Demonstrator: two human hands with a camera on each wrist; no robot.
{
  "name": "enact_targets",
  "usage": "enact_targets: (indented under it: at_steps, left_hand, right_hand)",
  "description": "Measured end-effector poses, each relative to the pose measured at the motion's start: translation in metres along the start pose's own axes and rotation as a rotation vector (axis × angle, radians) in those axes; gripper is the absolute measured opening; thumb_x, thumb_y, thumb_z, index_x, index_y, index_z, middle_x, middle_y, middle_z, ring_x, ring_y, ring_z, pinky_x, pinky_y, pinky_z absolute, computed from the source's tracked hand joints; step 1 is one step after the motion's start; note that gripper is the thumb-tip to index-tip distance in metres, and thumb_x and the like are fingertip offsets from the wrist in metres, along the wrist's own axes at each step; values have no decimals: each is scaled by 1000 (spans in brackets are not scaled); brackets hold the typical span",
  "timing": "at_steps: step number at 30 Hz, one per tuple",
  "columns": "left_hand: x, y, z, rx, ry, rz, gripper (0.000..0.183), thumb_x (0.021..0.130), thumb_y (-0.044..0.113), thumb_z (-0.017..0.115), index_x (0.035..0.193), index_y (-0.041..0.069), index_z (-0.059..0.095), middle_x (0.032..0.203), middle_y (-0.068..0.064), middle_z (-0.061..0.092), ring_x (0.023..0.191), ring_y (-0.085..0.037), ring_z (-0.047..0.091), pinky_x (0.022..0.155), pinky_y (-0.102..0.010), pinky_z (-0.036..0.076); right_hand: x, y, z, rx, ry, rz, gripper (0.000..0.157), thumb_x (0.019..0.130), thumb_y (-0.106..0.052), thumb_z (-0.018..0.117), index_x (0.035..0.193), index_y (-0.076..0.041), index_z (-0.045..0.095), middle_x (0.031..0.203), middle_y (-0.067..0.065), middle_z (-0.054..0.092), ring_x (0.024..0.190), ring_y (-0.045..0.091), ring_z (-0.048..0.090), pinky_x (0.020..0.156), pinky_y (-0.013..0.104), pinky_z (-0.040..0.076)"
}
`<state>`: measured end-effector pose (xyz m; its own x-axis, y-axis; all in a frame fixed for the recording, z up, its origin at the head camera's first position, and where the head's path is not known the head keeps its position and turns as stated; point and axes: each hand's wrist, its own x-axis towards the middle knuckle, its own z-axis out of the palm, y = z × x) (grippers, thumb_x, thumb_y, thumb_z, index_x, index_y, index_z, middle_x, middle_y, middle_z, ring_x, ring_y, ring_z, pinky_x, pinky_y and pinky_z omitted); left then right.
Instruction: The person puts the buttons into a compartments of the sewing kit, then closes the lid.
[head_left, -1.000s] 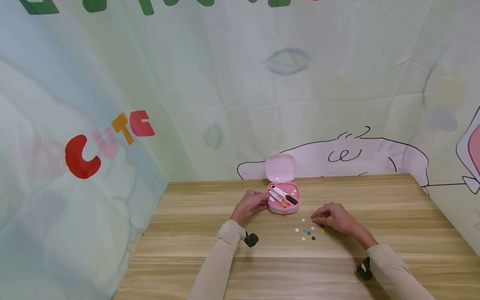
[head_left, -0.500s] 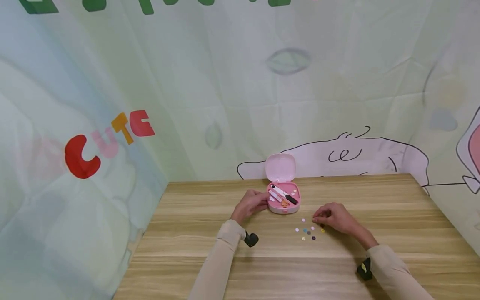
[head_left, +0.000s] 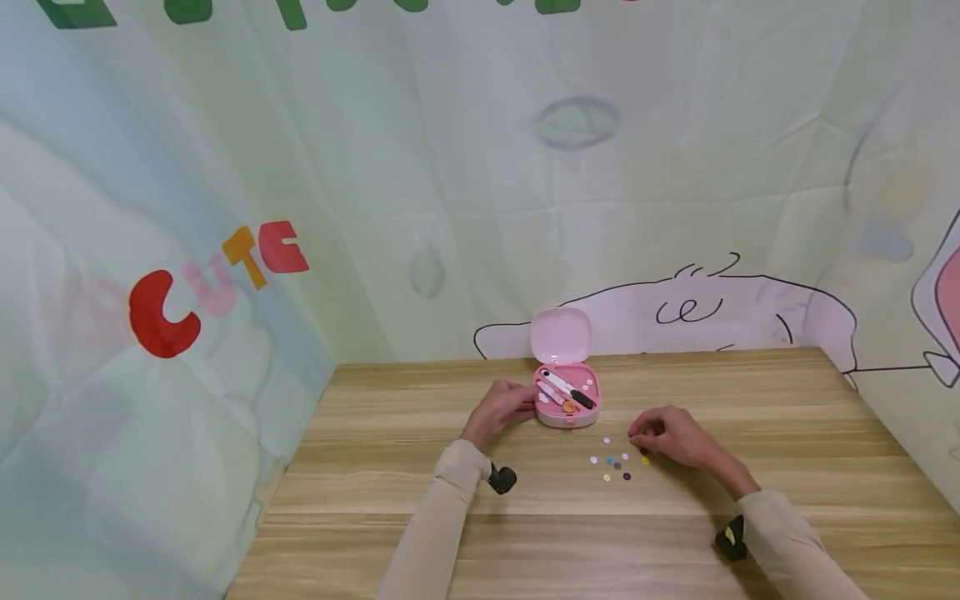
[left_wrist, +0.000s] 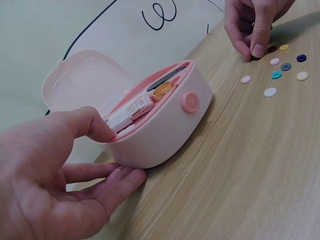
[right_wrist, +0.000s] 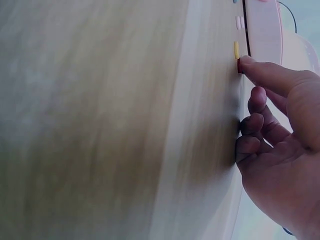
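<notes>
A pink sewing box (head_left: 567, 422) stands with its lid (head_left: 561, 335) raised. My left hand (head_left: 502, 408) grips its left side, thumb on the rim and other fingers low against the wall. Inside lie a tape measure (left_wrist: 142, 105), an orange-gold round piece (left_wrist: 162, 90) and a white tool with a black end (head_left: 581, 398). My right hand (head_left: 671, 436) pinches a dark green button (left_wrist: 254, 58) at the tabletop, mostly hidden by thumb and fingertip. Just beside the fingertips are a dark red button (left_wrist: 272, 49) and a yellow button (left_wrist: 284, 47).
Several loose buttons lie on the wooden table (head_left: 420, 467) in front of the box, among them a teal button (left_wrist: 276, 74), a navy button (left_wrist: 301, 58) and a cream button (left_wrist: 302, 76). A printed curtain (head_left: 420, 183) hangs behind the table's back edge.
My right hand has slid slightly to the right among the buttons, its fingertips low at the table. The left hand and the box have stayed in place.
</notes>
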<state>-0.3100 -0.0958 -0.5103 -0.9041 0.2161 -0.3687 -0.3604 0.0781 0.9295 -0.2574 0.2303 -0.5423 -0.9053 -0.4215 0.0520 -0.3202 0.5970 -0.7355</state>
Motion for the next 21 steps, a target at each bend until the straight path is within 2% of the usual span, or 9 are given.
enact_targets:
  at_steps: [10, 21]
  left_hand:
    - [-1, 0, 0, -7, 5, -1, 26, 101, 9, 65, 115, -12, 71, 95, -11, 72, 84, -15, 68, 91, -35, 61]
    - [1, 0, -1, 16, 18, -19, 26, 101, 12, 67, 115, -9, 72, 100, -12, 73, 86, -16, 69, 90, -34, 61]
  right_hand:
    - [3, -2, 0, -18, -2, 31, 6, 92, -11, 78, 89, -11, 73, 73, -3, 57, 71, 14, 51, 60, 24, 42]
    - [10, -4, -1, 8, -33, 49, 7, 96, -10, 74, 89, -11, 71, 75, -2, 61, 72, 17, 54, 60, 24, 45]
